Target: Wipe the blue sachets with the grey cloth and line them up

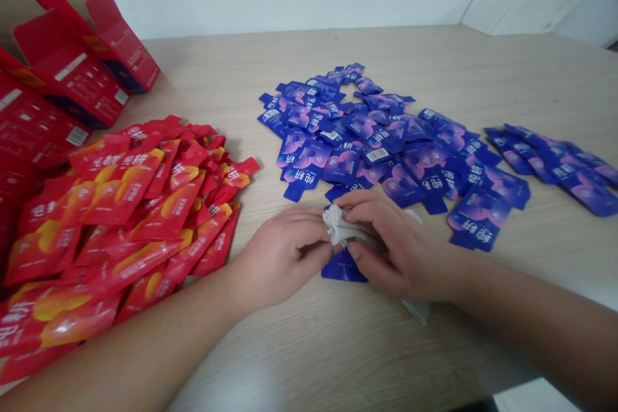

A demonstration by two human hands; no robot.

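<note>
In my head view, the pale bundle [340, 233] sits between both hands, just above the near edge of the blue sachets [347, 141]. The left hand [275, 257] has its fingers curled nearly closed, with fingers and thumb at the bundle's left end; the right hand [410, 248] has thumb and fingers slightly parted around its body, gripping it from the other side. To handle this well, I'd press lightly and evenly with both thumbs, holding the layers together without crushing the end, and I'd support the length so it doesn't twist. The bundle looks soft and crinkled, its end showing tight folds; blur leaves me unsure whether it is cloth or thin film, or whether the pale strip [419, 311] below the right hand belongs to it. One blue sachet [344, 268] lies beneath. The flat, tabbed blue packets contrast with the plumper, glossy red sachets [168, 206] heaped at left, beside stiff, square-edged red cartons [80, 84]. Everything lies on a pale, wood-grained table [299, 354].
</note>
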